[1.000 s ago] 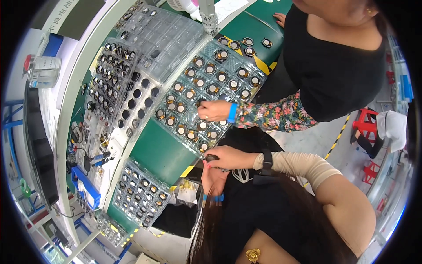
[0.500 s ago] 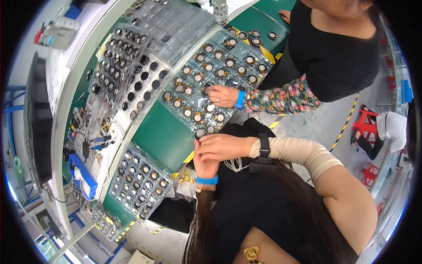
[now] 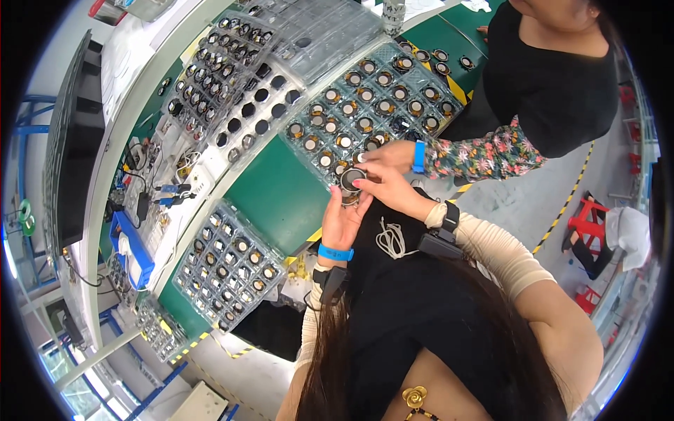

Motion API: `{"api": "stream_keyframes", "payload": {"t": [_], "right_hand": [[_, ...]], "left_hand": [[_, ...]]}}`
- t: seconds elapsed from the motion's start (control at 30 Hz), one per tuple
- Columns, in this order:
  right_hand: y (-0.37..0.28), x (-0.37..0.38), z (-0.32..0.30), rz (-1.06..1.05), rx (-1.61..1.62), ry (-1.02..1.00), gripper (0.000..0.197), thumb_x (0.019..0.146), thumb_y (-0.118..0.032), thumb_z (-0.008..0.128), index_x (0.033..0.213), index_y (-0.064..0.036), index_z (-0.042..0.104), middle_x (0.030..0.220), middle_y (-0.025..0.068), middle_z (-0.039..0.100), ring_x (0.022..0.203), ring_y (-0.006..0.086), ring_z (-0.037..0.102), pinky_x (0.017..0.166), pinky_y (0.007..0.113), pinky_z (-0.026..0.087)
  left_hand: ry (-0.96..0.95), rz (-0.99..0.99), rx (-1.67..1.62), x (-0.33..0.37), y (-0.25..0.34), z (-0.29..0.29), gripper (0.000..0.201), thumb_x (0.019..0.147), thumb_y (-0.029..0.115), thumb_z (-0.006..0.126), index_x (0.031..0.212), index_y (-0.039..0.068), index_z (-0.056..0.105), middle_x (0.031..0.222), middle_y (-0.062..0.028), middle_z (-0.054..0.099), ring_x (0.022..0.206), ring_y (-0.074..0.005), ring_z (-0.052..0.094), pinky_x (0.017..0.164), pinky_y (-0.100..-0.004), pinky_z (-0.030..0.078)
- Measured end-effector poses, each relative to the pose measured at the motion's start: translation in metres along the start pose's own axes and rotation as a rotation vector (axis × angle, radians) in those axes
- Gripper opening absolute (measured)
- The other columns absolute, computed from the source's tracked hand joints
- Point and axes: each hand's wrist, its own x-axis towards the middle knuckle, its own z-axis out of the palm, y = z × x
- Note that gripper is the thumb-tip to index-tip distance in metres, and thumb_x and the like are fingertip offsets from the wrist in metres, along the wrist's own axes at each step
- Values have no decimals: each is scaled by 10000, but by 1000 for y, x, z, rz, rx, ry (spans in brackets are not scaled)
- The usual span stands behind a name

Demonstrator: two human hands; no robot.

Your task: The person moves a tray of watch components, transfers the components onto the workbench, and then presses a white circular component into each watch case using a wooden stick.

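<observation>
Thumb and fingers of my right hand (image 3: 390, 191) pinch a round speaker-like part (image 3: 352, 180) with a dark rim and a grey face, just off the near corner of a large clear tray (image 3: 291, 149). Palm up below it, my left hand (image 3: 340, 223) has its fingers curved around a second round part (image 3: 349, 201), mostly hidden beneath the first. Rows of similar round parts (image 3: 345, 141) with pale centres fill the tray's pockets. A co-worker's hand (image 3: 393, 156) reaches into the same tray, right beside my right hand.
Another filled tray (image 3: 226, 263) lies on the green mat (image 3: 263, 198) to the left. Stacked clear trays (image 3: 319, 42) and a tray of black discs (image 3: 249, 110) stand farther back. A blue bin (image 3: 133, 249) is at far left; a white cable (image 3: 393, 238) lies near my right wrist.
My hands have moved apart slightly, so the round part shows more fully, lifted at the tray's corner. The co-worker's hand has moved nearer to mine. The whole view has shifted.
</observation>
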Motion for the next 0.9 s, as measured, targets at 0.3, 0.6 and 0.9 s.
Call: {"api": "stream_keyframes", "payload": {"t": [0.3, 0.6, 0.9], "right_hand": [[17, -3, 10, 366, 404, 129, 240, 934, -200, 577, 990, 30, 619, 842, 12, 622, 739, 66, 553, 640, 221, 444], [27, -13, 21, 267, 140, -76, 230, 946, -229, 560, 957, -12, 634, 881, 7, 632, 826, 87, 586, 704, 240, 460], [15, -18, 29, 403, 628, 144, 217, 952, -218, 549, 1054, -37, 612, 955, 6, 621, 836, 84, 569, 722, 238, 455]], "left_hand": [[-112, -87, -226, -7, -3, -11, 557, 998, 434, 328, 1399, 47, 301, 1370, -137, 439, 1257, -324, 454, 1050, -439, 397], [-18, -57, -178, -23, -6, -26, 537, 997, 426, 332, 1369, 39, 340, 1336, -154, 465, 1217, -321, 491, 1034, -440, 415], [17, -34, -362, -40, -5, -54, 511, 992, 414, 368, 1346, 46, 363, 1322, -159, 467, 1193, -301, 492, 1048, -438, 394]]}}
